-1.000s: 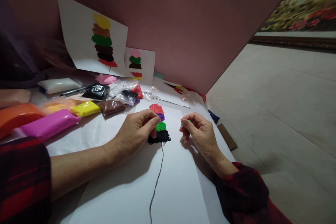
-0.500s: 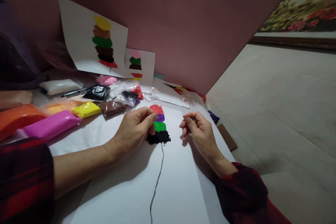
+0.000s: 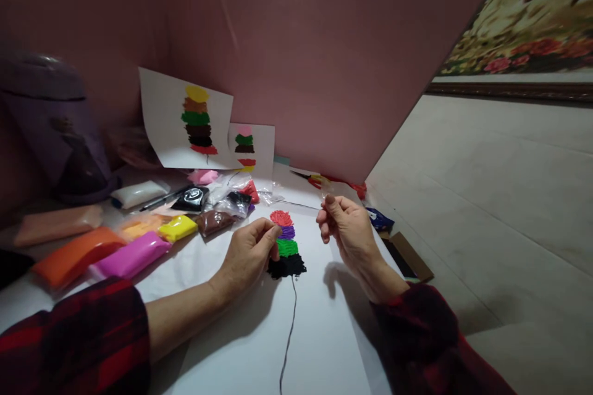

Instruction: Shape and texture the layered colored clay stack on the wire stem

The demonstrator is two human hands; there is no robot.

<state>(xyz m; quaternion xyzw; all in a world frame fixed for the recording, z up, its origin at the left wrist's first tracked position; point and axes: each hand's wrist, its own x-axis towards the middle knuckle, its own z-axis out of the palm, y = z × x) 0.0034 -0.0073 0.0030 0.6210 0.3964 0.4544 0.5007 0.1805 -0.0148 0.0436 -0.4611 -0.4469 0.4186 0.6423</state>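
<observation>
On a white paper sheet (image 3: pixel 324 339) is a stacked picture in textured clay: a red top (image 3: pixel 281 218), a purple band (image 3: pixel 287 232), a green band (image 3: pixel 290 248) and a wide black base (image 3: pixel 288 266). A thin black wavy line (image 3: pixel 290 333) runs down from the base. My left hand (image 3: pixel 248 250) is at the picture's left edge, thumb and forefinger pinched and partly covering the bands. Raised over the sheet to the right of the picture, my right hand (image 3: pixel 349 234) also pinches thumb and forefinger. Whatever either pinch holds is too small or hidden.
Bagged clay lies to the left, including orange (image 3: pixel 78 256), magenta (image 3: pixel 132 254), yellow (image 3: pixel 178 228) and brown (image 3: pixel 215 222) packs. Two sheets with similar pictures (image 3: pixel 157 117) lean on the pink wall (image 3: pixel 296 62). Scissors (image 3: pixel 315 180) lie behind, and a purple container (image 3: pixel 60 129) stands far left.
The camera view has tilted up and turned left. My right hand has lifted away from the paper, its shadow now separate. My left hand stays pinched beside the picture.
</observation>
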